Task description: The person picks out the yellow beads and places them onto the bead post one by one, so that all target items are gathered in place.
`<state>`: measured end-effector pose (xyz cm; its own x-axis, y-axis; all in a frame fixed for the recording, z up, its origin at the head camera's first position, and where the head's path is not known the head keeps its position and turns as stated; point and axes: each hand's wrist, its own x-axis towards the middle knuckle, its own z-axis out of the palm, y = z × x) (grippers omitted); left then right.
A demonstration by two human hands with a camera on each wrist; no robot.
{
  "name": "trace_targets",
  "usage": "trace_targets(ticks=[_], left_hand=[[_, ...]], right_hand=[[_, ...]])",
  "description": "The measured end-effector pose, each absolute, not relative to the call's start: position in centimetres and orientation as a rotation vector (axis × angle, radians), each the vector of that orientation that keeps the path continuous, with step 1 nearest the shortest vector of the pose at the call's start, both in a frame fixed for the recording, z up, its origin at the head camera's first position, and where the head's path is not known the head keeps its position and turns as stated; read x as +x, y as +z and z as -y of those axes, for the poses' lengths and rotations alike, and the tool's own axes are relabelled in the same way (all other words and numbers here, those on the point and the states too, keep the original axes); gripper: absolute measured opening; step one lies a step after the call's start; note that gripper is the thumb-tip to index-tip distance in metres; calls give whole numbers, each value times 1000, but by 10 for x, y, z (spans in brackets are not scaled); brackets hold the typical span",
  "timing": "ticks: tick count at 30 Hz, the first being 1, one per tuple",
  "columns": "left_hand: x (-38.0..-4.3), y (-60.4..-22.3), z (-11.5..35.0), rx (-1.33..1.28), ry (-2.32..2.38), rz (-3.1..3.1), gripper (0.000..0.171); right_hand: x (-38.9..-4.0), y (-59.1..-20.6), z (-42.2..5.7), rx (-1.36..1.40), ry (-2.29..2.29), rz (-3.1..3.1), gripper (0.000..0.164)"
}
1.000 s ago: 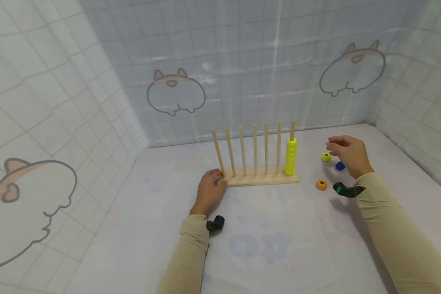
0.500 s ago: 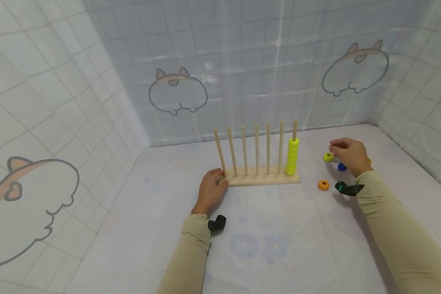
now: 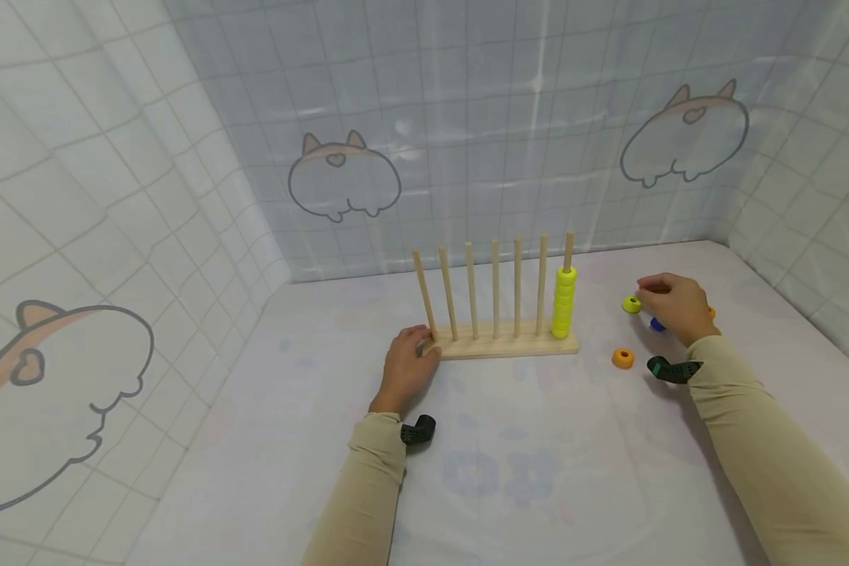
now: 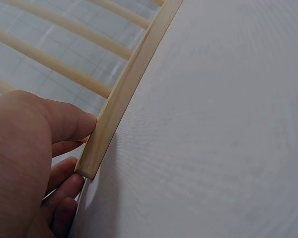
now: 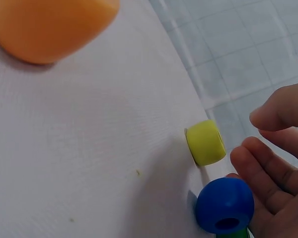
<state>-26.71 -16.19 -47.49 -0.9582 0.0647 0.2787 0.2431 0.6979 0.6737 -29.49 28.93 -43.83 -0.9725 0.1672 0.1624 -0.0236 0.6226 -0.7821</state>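
My left hand [image 3: 406, 369] holds the left end of a wooden peg rack [image 3: 495, 347], its thumb [image 4: 74, 121] on the front edge of the base and other fingers at the end. A stack of yellow beads [image 3: 563, 303] sits on the rightmost peg; the other pegs are bare. Over at the right, my right hand [image 3: 679, 306] hovers low above loose beads, thumb and fingers loosely bent, with nothing seen between them. Closest to its fingertips are a yellow bead [image 5: 205, 143] and a blue bead [image 5: 225, 205]. A green piece [image 5: 233, 233] shows partly beneath the blue one.
An orange bead [image 3: 623, 358] lies on the white cloth between the rack and my right wrist. Another orange bead [image 3: 711, 312] peeks out behind the right hand. Tile-patterned sheets [image 3: 467, 157] rise at the back and both sides.
My right hand has lowered slightly toward the loose beads. The left hand stays on the rack's end, and the beads and rack keep their places; the whole view shifted a little.
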Motion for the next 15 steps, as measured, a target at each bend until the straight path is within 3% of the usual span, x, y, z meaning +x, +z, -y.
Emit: trace_targets(ticks=[15], left_hand=[[-265, -472, 161, -250, -1107, 2671, 43]], right_hand=[[-297, -440, -292, -39, 1097, 2788, 46]])
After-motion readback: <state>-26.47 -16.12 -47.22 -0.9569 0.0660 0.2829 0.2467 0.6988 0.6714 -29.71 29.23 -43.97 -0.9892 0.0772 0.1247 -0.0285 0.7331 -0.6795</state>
